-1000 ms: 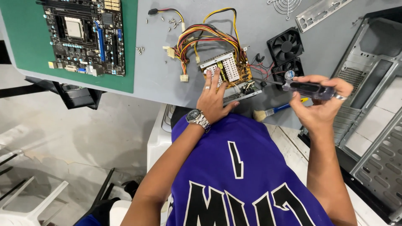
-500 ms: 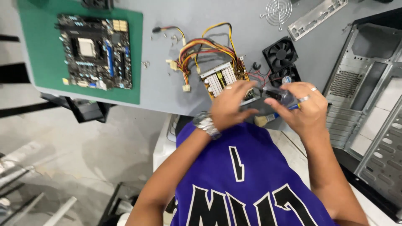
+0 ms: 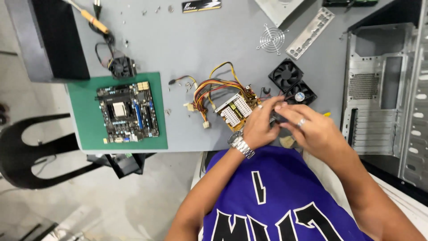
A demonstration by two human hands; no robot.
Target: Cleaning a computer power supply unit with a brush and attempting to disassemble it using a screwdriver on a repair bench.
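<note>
left hand [image 3: 260, 127] + right hand [image 3: 312, 129] — I see both grips pinching a small dark part [image 3: 277, 118] | over desk [image 3: 214, 44] edge — beside power supply board [image 3: 236, 111], near two black fans [image 3: 292, 80]

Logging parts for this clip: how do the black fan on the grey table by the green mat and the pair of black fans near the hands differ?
The small black fan sits alone, with a looped cable. The two black square fans lie side by side, look larger, and one shows a round hub sticker. All are black and lie flat.
</note>
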